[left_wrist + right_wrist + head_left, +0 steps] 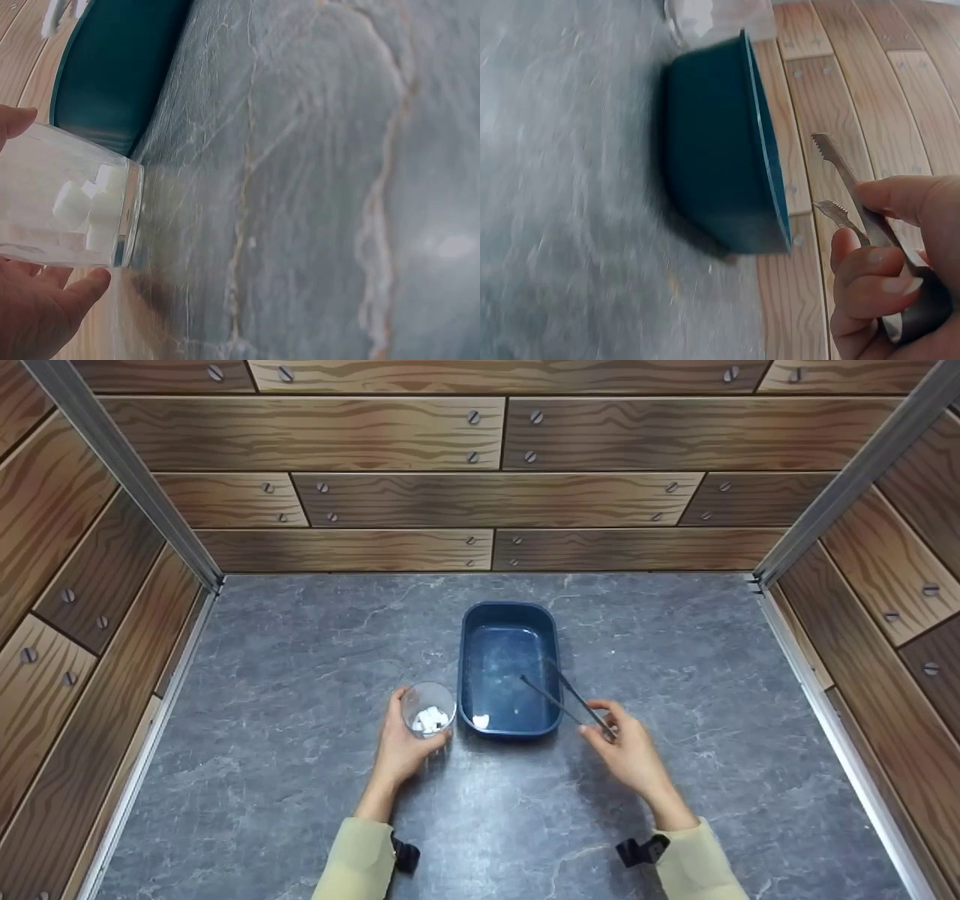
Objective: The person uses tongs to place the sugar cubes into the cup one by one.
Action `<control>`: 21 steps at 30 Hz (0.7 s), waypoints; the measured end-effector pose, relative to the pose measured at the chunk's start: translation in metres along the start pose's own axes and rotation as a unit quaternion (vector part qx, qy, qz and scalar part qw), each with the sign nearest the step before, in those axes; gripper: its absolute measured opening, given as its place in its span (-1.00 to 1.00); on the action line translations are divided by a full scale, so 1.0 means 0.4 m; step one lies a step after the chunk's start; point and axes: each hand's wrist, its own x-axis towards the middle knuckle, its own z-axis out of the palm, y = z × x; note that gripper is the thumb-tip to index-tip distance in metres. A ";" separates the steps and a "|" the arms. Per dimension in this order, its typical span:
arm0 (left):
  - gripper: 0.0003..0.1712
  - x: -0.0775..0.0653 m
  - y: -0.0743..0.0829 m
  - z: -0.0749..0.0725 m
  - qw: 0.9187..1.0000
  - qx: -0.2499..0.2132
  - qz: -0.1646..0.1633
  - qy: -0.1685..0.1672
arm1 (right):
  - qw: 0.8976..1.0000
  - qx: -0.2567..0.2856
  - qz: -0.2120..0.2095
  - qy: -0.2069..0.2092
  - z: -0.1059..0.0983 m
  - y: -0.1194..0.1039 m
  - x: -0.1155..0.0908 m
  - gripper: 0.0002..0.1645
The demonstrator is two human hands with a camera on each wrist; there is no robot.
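Note:
My left hand (397,750) grips a clear cup (427,692), thumb and fingers around its sides. Several small white cubes (72,205) lie at the bottom of the cup, which stands upright on the grey surface in the left wrist view. Just right of the cup is a deep dark blue rectangular bin (510,616). My right hand (634,754) holds metal tongs (555,703) between thumb and fingers. The arms of the tongs are spread, and their toothed tips (824,144) have nothing between them. Seen from the head, the tips overlap the right part of the bin.
A grey marbled tabletop (300,645) lies under everything. Wood-patterned panels (495,499) stand at the back and both sides, with metal edge strips (832,720) where they meet the table. Glare spots show on the bin's floor.

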 end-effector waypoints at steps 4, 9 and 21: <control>0.11 0.000 0.001 0.000 1.000 0.006 -0.004 -0.002 | 1.000 -0.011 0.012 0.013 -0.022 0.028 -0.005 -0.59; 0.11 0.000 0.001 -0.001 1.000 0.005 -0.004 0.002 | 0.999 -0.026 0.020 0.033 -0.045 0.053 -0.006 -0.59; 0.10 0.000 -0.001 -0.001 1.000 0.001 0.003 0.005 | 0.996 -0.053 0.058 0.052 -0.070 0.114 0.013 -0.57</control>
